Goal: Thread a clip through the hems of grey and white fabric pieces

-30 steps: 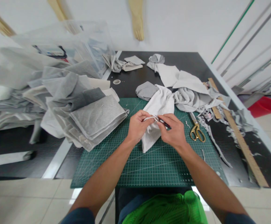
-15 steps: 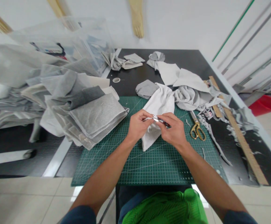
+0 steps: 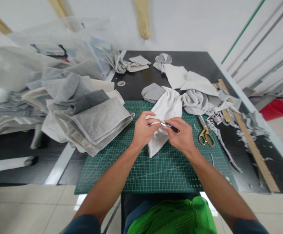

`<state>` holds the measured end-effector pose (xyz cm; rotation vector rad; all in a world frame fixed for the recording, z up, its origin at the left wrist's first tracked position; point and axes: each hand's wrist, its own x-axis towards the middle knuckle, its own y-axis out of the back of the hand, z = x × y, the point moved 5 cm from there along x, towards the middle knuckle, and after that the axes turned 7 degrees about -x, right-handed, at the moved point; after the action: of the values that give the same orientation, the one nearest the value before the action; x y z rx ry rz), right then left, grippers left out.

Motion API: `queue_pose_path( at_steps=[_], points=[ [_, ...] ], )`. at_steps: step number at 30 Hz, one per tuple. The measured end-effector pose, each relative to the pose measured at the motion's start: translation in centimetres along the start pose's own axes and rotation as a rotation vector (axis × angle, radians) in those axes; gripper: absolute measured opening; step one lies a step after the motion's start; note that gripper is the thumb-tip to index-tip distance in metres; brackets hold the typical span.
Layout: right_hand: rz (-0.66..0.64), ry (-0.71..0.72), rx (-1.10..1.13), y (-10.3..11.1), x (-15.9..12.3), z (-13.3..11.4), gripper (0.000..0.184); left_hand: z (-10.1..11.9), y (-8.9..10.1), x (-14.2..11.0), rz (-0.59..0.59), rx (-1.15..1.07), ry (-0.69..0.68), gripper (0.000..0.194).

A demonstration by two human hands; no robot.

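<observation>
White cloth point(image 3: 168, 102) hangs bunched between my hands and drapes over the green cutting mat point(image 3: 143, 175). My left hand point(image 3: 142, 130) pinches its folded edge between thumb and fingers. In my right hand point(image 3: 182, 136) is a small dark-handled tool with a shiny metal blade point(image 3: 164, 124), closed in the fingers. The blade's tip meets the cloth edge close to my left fingertips; its exact kind is partly hidden by my fingers. Gold-handled scissors point(image 3: 206, 136) lie on the mat to the right of my right hand.
A tall pile of folded grey cloth point(image 3: 102, 120) stands on the left, before a clear plastic bin point(image 3: 97, 42). More cloth pieces point(image 3: 197, 102) lie behind my hands. Right of the scissors are fabric scraps and a wooden ruler point(image 3: 255, 146). A tape roll point(image 3: 121, 83) sits farther back.
Both hands stay nearly in place. The blade shifts and turns slightly along the cloth edge, and my left index finger has lifted a little. The view tilts slightly.
</observation>
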<state>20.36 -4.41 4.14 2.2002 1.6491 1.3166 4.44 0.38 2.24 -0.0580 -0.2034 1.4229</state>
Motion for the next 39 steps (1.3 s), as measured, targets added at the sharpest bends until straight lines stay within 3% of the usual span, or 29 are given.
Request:
queue_pose_path(
  at_steps=[11,17,21,27,32,39],
  points=[
    [-0.021,-0.027,0.032,0.0,0.0,0.1,0.014,0.2,-0.1,-0.2,0.018,0.066,-0.003,0.046],
    [0.046,-0.095,-0.025,0.8,0.2,1.0,0.016,-0.5,0.4,0.1,0.012,-0.043,0.040,0.044],
    [0.069,-0.052,-0.037,1.0,0.1,0.7,0.017,-1.2,0.7,0.3,0.018,-0.095,0.051,0.038],
    [0.049,0.078,-0.067,0.3,-0.2,-0.9,0.018,-1.4,0.9,0.6,0.051,-0.078,0.054,0.033],
    [0.032,-0.002,-0.039,0.3,-0.1,-0.1,0.021,-1.0,0.5,0.4,-0.009,0.014,0.032,0.038],
    [-0.088,-0.023,0.048,0.0,0.1,0.5,0.020,-0.6,0.0,0.2,-0.065,0.061,-0.028,0.038]
  ],
)
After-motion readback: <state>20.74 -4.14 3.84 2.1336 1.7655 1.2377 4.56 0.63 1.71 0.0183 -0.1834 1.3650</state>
